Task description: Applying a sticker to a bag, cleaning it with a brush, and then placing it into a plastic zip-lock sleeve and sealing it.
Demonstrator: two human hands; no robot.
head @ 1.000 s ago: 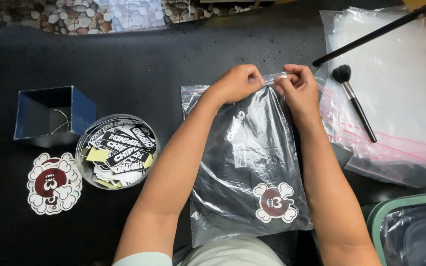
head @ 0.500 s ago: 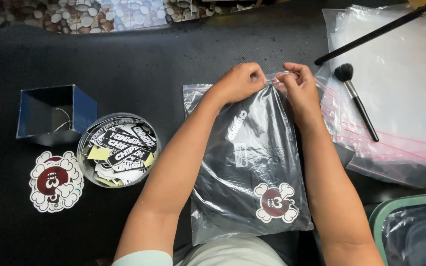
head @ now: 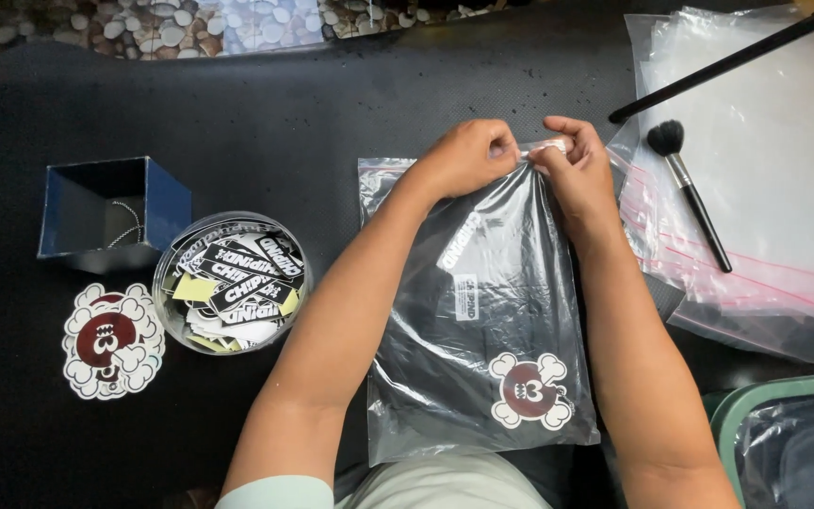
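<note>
**Sealing the top edge of a clear bag**

Nearest the camera, a clear zip bag (head: 482,330) lies flat on the black bench (head: 266,123), holding a folded dark garment with a red-and-white cloud-shaped sticker (head: 529,390) low at about 5 o'clock on the bag. Both forearms run up over the bag to its far edge at 12 o'clock. There the left hand (head: 468,155) is closed to a narrow pinch on the zip strip, and the right hand (head: 577,170) pinches the same strip just beside it — thumbs and fingertips nearly touching.

The step in hand looks like pressing the seal shut; the strip to the left of the hands may still be unpressed, so the next move probably calls for firm, even pinching along the whole edge.

At 9 o'clock stands a round clear tub of printed stickers (head: 231,283), with a second cloud-shaped sticker (head: 110,341) and an open blue box (head: 110,209) near it. At 2 o'clock a stack of empty zip bags (head: 765,170) carries a small black brush (head: 688,193) — a long dark rod (head: 737,58) crosses beyond.
</note>
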